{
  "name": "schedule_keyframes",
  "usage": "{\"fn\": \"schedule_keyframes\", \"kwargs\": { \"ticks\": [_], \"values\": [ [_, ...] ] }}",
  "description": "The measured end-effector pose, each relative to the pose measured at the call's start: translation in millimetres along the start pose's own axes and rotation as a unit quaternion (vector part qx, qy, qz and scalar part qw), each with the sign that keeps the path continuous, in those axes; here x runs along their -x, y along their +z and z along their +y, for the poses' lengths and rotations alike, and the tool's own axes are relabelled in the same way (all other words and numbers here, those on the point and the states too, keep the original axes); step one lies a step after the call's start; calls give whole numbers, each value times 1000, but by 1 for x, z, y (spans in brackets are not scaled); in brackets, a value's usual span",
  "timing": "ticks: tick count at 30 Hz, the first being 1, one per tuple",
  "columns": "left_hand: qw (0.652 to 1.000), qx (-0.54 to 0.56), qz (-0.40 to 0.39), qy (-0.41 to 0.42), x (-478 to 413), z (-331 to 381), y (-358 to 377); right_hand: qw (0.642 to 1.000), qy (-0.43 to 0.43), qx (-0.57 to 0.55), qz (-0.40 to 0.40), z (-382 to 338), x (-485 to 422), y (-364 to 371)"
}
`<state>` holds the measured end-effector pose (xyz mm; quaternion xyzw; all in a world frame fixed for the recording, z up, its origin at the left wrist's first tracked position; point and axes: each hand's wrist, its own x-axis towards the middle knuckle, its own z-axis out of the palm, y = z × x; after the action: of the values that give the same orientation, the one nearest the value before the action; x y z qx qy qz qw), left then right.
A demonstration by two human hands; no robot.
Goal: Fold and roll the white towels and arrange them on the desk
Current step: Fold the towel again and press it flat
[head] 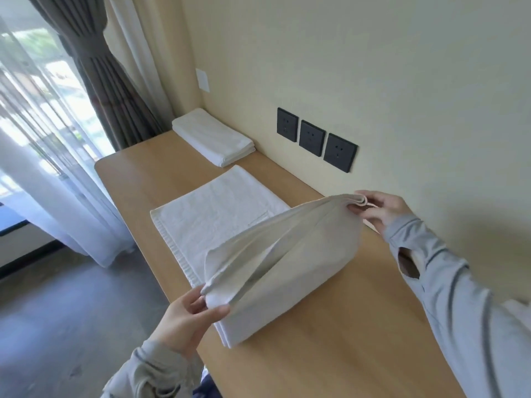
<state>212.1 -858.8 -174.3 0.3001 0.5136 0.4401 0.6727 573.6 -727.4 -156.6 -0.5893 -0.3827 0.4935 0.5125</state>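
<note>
A white towel (287,254) hangs stretched between my two hands above the wooden desk (330,354), its lower fold resting on the desk top. My left hand (189,314) pinches its near corner at the desk's front edge. My right hand (379,208) pinches the far corner close to the wall. Behind it a second white towel (212,216) lies spread flat on the desk. A third white towel (212,136), folded into a neat stack, sits in the far corner by the wall.
Three black wall sockets (313,139) sit just above the desk along the beige wall. A grey curtain (100,70) and sheer drapes (43,173) hang at the window to the left. Grey floor lies left of the desk edge.
</note>
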Motion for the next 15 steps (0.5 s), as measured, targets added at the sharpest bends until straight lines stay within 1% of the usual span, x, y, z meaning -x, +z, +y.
{"fn": "schedule_keyframes", "kwargs": {
  "ticks": [3, 5, 7, 8, 10, 12, 14, 15],
  "values": [
    [999, -7, -38, 0, -26, 22, -25, 993, -14, 112, 19, -17, -29, 34],
    [996, -8, -91, -8, -47, 37, -45, 985, -22, 164, 46, -26, -52, 60],
    [990, -44, -132, -23, -67, 52, -66, 977, -29, 197, 73, -33, -73, 87],
    [988, -66, -138, -30, -80, 58, -79, 972, -36, 216, 78, -35, -87, 103],
    [989, -91, -111, -41, -104, 71, -99, 956, -60, 274, 85, -37, -115, 136],
    [993, -115, -29, -23, -128, 77, -111, 938, -79, 326, 83, -40, -138, 168],
    [988, -149, 46, 13, -156, 79, -128, 926, -95, 357, 81, -39, -164, 204],
    [984, -164, 71, 29, -168, 81, -136, 919, -101, 372, 81, -37, -177, 221]
  ]
}}
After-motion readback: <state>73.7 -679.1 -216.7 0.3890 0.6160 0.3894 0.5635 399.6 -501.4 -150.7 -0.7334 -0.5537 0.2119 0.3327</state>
